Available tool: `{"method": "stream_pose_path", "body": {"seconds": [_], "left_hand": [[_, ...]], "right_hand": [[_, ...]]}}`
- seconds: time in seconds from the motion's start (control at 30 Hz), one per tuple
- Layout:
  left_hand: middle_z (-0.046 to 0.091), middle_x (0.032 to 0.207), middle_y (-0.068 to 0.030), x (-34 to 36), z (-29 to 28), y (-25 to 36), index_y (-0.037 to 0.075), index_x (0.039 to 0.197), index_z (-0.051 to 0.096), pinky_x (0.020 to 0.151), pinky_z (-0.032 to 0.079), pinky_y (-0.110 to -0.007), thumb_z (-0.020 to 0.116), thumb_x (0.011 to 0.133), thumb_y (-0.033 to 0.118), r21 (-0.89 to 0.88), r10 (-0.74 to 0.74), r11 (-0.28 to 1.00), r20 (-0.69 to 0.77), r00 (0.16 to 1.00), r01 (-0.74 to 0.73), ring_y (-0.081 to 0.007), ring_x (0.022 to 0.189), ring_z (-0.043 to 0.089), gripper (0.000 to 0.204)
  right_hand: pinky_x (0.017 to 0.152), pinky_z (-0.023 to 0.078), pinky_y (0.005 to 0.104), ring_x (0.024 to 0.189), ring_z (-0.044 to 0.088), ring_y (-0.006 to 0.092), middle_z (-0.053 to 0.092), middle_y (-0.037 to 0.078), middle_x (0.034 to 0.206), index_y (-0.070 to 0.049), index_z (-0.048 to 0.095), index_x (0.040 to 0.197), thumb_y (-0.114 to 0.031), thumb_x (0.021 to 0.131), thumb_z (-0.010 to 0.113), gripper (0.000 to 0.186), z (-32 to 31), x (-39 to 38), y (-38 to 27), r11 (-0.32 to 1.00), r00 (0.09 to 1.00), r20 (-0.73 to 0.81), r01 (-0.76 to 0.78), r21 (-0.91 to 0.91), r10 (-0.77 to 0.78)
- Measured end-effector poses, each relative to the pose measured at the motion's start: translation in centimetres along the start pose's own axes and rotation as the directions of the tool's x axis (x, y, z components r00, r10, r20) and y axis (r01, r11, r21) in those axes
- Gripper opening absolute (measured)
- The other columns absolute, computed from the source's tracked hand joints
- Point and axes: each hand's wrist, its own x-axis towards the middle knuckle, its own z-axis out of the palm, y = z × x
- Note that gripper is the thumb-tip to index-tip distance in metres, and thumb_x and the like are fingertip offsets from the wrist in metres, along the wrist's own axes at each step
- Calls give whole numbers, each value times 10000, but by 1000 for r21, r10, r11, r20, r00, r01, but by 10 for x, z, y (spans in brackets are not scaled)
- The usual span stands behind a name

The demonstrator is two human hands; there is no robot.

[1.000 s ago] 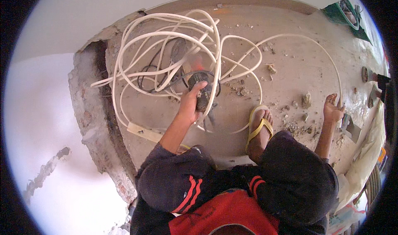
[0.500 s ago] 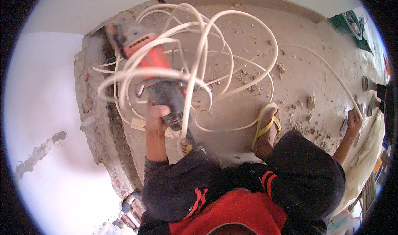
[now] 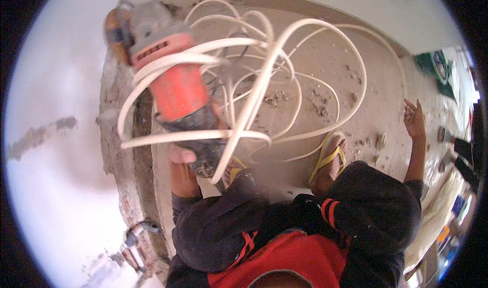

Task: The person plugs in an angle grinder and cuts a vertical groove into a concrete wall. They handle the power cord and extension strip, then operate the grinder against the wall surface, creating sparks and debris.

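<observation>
My left hand (image 3: 181, 155) is closed around the black rear part of a red, grey and black angle grinder (image 3: 179, 90), raised with its head toward the broken wall. A long white power cable (image 3: 333, 77) hangs in loose loops over the tool's body and spreads to its right. On the far right my right hand (image 3: 415, 119) is held out with its fingers apart. The cable's outer stretch passes down to just above these fingertips; whether it touches them I cannot tell. The loops hide part of the tool and of my left fingers.
A rough chased strip with exposed masonry (image 3: 114, 135) runs along the white wall at left, with pipe ends (image 3: 137, 234) low down. Rubble (image 3: 319, 104) is scattered across the floor. A green container (image 3: 432, 67) and a person's feet (image 3: 446, 148) are at right.
The angle grinder has come up and nearer, with its cable loops around it. My right hand has moved up and opened from its grip on the cable, which has swung upward.
</observation>
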Motion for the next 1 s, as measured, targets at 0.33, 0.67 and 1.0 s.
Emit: {"method": "stream_pose_path", "body": {"seconds": [0.33,0.67,1.0], "left_hand": [[686,980,-80,5,17,-58,6,1075,647,791,520,-320,850,557,158,73,-222,971,-65,973,227,-175,861,649,576],[681,971,-56,20,31,-118,41,1097,647,794,507,-331,781,670,226,255,-496,836,-28,868,486,-168,876,628,484],[666,983,-56,16,22,-147,50,1095,642,816,490,-328,765,694,268,238,-474,845,-81,877,478,-163,899,611,473]], "right_hand": [[591,411,249,646,507,106,529,13,757,-21,614,1170,-416,995,473,454,259,-164,-126,223,592,428,727,-650,-683],[739,488,371,822,594,302,621,199,1006,56,615,1107,-406,892,615,509,479,-268,-67,-168,-159,983,976,141,-93],[742,494,412,830,638,317,656,210,873,52,641,1090,-323,933,542,418,513,-258,-28,-55,-298,951,951,303,85]]}}
